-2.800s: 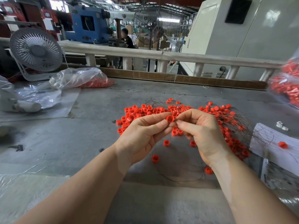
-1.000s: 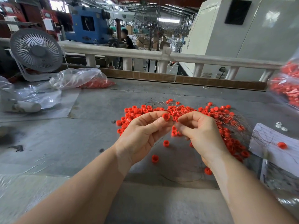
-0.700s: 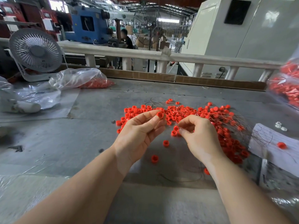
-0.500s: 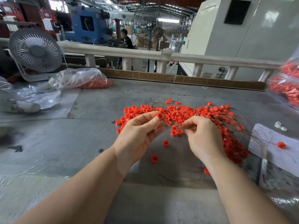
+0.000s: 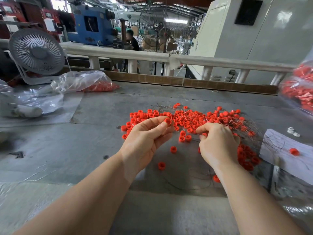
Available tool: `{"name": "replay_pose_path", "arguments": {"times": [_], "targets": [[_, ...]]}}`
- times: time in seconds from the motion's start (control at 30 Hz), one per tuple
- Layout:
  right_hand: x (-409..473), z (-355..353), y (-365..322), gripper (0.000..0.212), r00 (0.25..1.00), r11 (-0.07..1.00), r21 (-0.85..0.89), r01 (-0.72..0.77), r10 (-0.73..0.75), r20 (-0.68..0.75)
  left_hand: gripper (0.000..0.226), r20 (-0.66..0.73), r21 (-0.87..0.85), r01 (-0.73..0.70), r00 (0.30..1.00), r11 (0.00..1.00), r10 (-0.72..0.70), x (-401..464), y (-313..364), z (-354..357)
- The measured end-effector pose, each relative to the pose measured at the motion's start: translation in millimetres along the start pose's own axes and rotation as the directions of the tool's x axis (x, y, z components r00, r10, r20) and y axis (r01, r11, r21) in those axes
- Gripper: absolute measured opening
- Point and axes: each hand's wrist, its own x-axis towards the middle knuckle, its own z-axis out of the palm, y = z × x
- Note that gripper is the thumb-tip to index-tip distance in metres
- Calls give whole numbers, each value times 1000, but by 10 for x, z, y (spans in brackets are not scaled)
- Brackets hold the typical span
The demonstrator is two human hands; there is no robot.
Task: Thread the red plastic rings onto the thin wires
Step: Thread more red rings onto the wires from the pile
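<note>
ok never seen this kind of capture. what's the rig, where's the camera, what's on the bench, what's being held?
There is no robot here: a person works with two bare hands, and a single wide-angle camera on their head looks forward and down, so both forearms enter from the bottom of the picture. The left hand pinches one red ring between thumb and fingertips. The right hand is curled with its fingertips down in the pile of red rings, among thin wires; whether it grips a wire is too fine to tell. All of this lies on a grey table. At the far left stand a small fan and a plastic bag with more rings.
</note>
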Motion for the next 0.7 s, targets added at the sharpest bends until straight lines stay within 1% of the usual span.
{"name": "replay_pose_path", "arguments": {"times": [0.23, 0.37, 0.53, 0.63, 0.7], "targets": [[11, 52, 27, 40, 999, 991, -134, 29, -23, 46, 11, 2, 17, -22, 1000, 1000, 22, 9, -12, -6], [10, 66, 46, 49, 994, 976, -196, 97, -84, 74, 12, -2, 26, -22, 1000, 999, 22, 5, -11, -9], [-10, 102, 41, 61, 980, 962, -240, 133, -91, 176, 14, -3, 34, -23, 1000, 999, 24, -3, -8, 3], [-3, 100, 30, 62, 977, 961, -244, 134, -87, 196, 14, 0, 40, -23, 1000, 999, 23, -7, -9, 7], [2, 101, 37, 58, 978, 961, -240, 136, -92, 186, 14, 1, 44, -23, 1000, 999, 23, -9, -9, 8]]}}
